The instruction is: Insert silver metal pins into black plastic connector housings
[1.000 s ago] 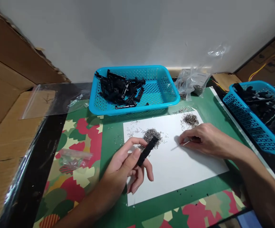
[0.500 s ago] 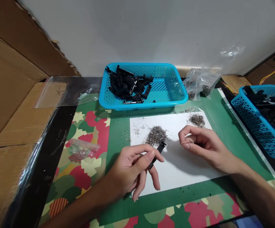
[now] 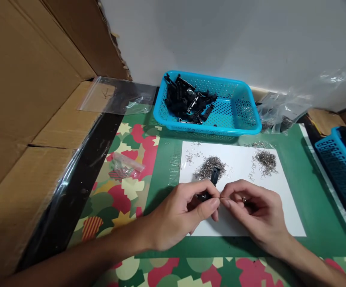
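Left hand (image 3: 180, 213) closed in a pinch on a small black plastic piece (image 3: 212, 181), thumb and forefinger clamped round its near end. Long axis of that piece running away from the body, far end poking up past the fingers toward the larger heap of tiny metal springs (image 3: 210, 167). Right hand (image 3: 255, 213) curled loosely, thumb and forefinger pressed together at the tips, apparently on something very small and metallic; too small to tell for sure. Fingertips of the two hands nearly touching, just right of the near end of the black piece.

Taking the black piece as the landmark: left hand directly on it, right hand just beside it to the right, so left clearly the nearer. Both hovering over the near half of a white sheet (image 3: 283, 211), the black piece above that sheet's left-of-middle part. Larger spring heap just beyond the far end of the piece; a smaller heap (image 3: 265, 159) well off to its right and farther back. Blue basket (image 3: 244, 105) with more black pieces (image 3: 187, 101) straight beyond, at the back of the worktop (image 3: 304, 175). Clear bags (image 3: 280, 115) right of that basket. Second blue basket (image 3: 340, 167) far right. Small bag (image 3: 121, 167) well to the left, cardboard (image 3: 26, 99) beyond it.
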Demonstrator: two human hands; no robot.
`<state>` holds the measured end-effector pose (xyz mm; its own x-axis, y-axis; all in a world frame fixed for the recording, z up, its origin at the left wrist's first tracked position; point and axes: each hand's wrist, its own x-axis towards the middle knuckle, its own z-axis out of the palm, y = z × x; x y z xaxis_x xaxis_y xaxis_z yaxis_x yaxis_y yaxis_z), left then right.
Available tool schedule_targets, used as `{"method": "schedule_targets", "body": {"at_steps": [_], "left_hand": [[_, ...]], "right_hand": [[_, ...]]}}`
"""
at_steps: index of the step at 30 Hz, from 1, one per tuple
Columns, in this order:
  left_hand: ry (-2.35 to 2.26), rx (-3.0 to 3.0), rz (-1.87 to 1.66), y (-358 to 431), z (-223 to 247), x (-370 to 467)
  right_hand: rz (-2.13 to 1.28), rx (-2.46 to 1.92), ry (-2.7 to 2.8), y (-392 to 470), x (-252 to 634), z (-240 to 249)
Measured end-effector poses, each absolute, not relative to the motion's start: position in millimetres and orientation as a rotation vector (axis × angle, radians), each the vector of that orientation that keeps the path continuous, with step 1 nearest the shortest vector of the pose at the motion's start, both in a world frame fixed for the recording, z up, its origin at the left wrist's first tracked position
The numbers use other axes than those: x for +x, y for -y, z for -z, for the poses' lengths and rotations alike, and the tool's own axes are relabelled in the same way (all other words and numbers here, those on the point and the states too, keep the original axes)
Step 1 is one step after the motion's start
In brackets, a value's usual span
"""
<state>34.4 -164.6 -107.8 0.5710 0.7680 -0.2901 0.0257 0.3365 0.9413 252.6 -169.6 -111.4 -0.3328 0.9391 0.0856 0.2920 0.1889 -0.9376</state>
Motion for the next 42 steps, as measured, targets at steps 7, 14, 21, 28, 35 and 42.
{"method": "schedule_targets", "body": {"at_steps": [7, 14, 21, 28, 35, 42], "left_hand": [[-0.827, 1.088, -0.649, 163.0, 111.8, 35.8], [-0.836, 1.032, -0.692, 161.9, 109.1, 36.5], [-0.802, 1.12, -0.688, 162.6, 109.4, 35.8], [-0.842, 1.169, -0.635, 162.4, 109.3, 34.7], [-0.856, 1.268, -0.51, 157.7, 100.2, 30.2], [-0.81, 1.391, -0.465, 165.3, 109.8, 30.8]], "right_hand": [[-0.554, -0.999, 2.074, 172.3, 265.2, 115.0], [-0.247, -0.84, 2.314, 177.0, 280.6, 125.3], [-0.191, -0.706, 2.392, 170.3, 269.8, 113.3], [-0.177, -0.746, 2.485, 172.1, 265.5, 103.0], [-0.148, -0.749, 2.425, 171.1, 264.9, 106.0], [-0.431, -1.316, 1.969, 161.1, 270.8, 104.3]]}}
